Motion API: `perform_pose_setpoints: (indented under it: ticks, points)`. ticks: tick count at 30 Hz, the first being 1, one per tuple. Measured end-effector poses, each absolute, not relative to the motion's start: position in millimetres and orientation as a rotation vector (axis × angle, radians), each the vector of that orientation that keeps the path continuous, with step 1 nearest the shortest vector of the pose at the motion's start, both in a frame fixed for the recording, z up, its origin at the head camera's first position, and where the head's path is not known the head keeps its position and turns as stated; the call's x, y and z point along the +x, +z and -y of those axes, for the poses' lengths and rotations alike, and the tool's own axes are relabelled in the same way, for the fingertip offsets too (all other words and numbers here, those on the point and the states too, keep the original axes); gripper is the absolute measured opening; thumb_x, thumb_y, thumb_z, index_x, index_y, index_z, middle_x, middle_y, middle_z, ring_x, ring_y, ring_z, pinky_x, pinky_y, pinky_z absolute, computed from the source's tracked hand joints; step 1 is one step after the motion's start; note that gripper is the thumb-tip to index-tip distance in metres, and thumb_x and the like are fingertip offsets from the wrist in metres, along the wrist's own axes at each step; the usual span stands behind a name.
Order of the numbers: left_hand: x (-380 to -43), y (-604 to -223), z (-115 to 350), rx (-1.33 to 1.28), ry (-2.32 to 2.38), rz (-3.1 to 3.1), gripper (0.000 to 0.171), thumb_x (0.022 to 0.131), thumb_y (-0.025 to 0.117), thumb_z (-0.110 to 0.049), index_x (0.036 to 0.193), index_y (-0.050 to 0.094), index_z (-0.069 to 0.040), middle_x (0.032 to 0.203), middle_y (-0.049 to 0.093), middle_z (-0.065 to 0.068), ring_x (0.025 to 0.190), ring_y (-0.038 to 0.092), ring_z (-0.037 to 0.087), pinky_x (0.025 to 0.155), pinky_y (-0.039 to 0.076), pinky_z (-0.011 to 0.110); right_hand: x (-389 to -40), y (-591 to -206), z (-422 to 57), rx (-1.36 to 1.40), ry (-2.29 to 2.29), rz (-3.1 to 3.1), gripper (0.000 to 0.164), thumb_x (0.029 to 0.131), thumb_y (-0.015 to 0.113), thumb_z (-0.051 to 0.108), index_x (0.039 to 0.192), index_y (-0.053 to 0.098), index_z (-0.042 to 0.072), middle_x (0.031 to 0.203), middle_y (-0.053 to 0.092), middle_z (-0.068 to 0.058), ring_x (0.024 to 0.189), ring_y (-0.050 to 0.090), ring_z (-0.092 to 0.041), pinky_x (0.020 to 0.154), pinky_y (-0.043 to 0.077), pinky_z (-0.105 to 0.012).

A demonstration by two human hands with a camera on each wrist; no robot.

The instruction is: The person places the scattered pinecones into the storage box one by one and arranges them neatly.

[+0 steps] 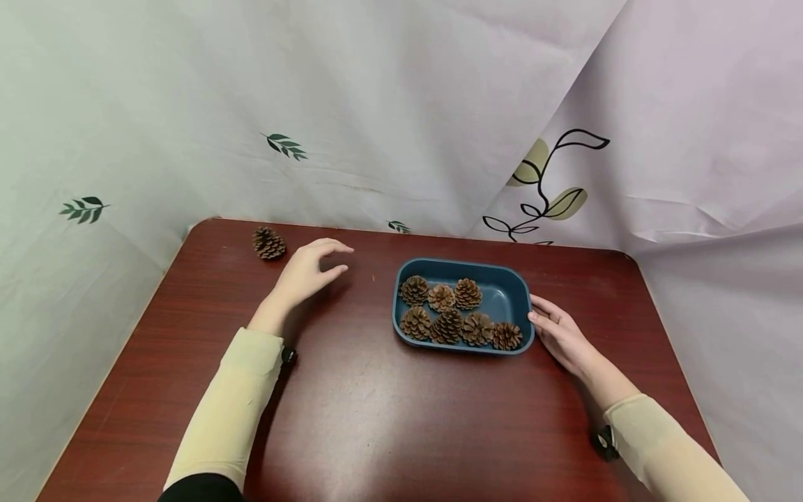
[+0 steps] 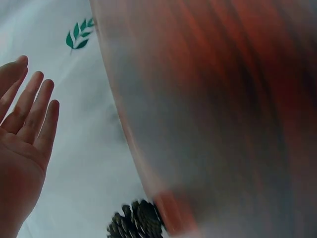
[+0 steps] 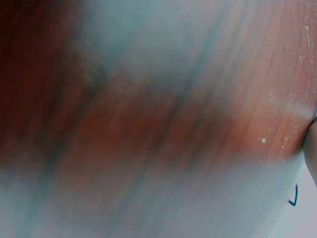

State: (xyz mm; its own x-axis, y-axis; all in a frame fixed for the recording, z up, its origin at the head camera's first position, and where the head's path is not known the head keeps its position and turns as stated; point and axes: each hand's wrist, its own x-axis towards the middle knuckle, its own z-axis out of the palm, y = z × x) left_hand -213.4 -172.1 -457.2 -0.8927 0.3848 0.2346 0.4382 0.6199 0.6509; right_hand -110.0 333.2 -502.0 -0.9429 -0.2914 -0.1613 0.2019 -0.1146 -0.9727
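A blue rectangular tray (image 1: pixel 507 296) stands on the table and holds several brown pine cones (image 1: pixel 447 326), most of them along its front and left. My right hand (image 1: pixel 561 338) holds the tray's right end, thumb on the rim and fingers along the outer wall. To the left of the tray, my left hand (image 1: pixel 307 272) is over the table with its thumb and fingers spread apart and nothing between them. A single pine cone (image 1: pixel 268 243) lies near the back left corner, just beyond that hand. The left wrist view also shows this pine cone (image 2: pixel 136 220) below the extended fingers (image 2: pixel 37 106).
The table (image 1: pixel 376 418) is dark red wood with a glossy surface. A pale cloth (image 1: pixel 408 104) with leaf prints hangs behind its back edge and down both sides. In the right wrist view, the tabletop (image 3: pixel 277 114) is mostly blurred, with a sliver of the hand at the right edge.
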Motion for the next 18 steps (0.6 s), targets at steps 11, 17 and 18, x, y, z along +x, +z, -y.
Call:
perform_pose_setpoints:
  ticks: [11, 17, 18]
  points:
    - [-205, -461, 210, -0.589, -1.118, 2.719, 0.032, 0.096, 0.077, -0.003, 0.128, 0.074, -0.004, 0.131, 0.071, 0.017, 0.124, 0.066, 0.038, 0.105, 0.055, 0.057, -110, -502, -333, -0.111, -2.131, -1.824, 0.037, 0.114, 0.046, 0.007, 0.148, 0.053, 0.019, 0.138, 0.066, 0.019, 0.126, 0.062, 0.007, 0.105, 0.049, -0.009]
    - [-201, -461, 228, -0.530, -1.079, 2.712, 0.031, 0.096, 0.077, -0.003, 0.127, 0.075, -0.005, 0.129, 0.072, 0.017, 0.126, 0.064, 0.038, 0.106, 0.052, 0.058, -110, -502, -333, -0.108, -2.133, -1.825, 0.037, 0.113, 0.046, 0.007, 0.148, 0.052, 0.018, 0.137, 0.066, 0.019, 0.126, 0.062, 0.007, 0.105, 0.049, -0.009]
    - [-201, -461, 231, -0.519, -1.074, 2.712, 0.031, 0.097, 0.076, -0.003, 0.127, 0.075, -0.005, 0.130, 0.072, 0.017, 0.126, 0.063, 0.039, 0.106, 0.051, 0.058, -110, -502, -333, -0.107, -2.132, -1.826, 0.037, 0.113, 0.046, 0.007, 0.148, 0.052, 0.018, 0.137, 0.066, 0.019, 0.126, 0.062, 0.007, 0.105, 0.049, -0.009]
